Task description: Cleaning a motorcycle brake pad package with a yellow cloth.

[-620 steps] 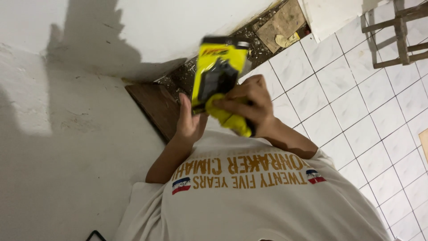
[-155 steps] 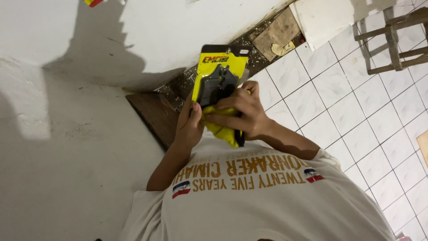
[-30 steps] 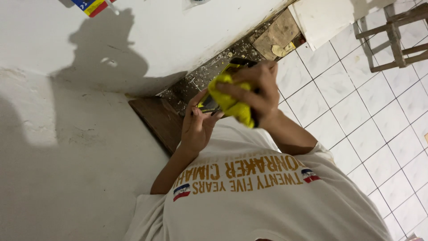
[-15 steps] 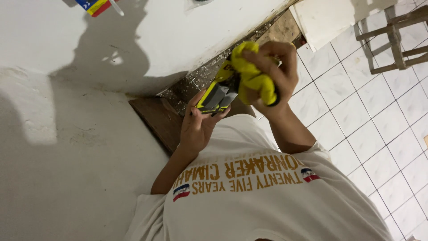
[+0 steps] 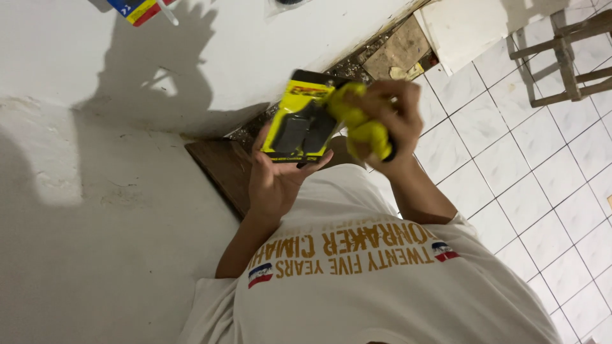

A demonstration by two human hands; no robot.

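My left hand [image 5: 275, 181] holds a flat yellow and black blister package [image 5: 299, 121] from below, with dark grey pads showing through its clear front. My right hand [image 5: 390, 118] is closed around a bunched yellow cloth [image 5: 358, 121]. The cloth presses against the right side of the package. Both hands are raised in front of my chest, above my white shirt [image 5: 382, 286] with gold lettering.
A white wall [image 5: 115, 191] fills the left. A dark brown wooden board [image 5: 223, 169] lies at its foot beside rubble [image 5: 376, 54]. White floor tiles [image 5: 510, 172] spread to the right, with a wooden stool frame [image 5: 564, 57] at top right. A colourful object [image 5: 137, 9] sits at top left.
My right hand has come down from the upper right and brought the cloth against the package. The package now faces the camera more squarely.
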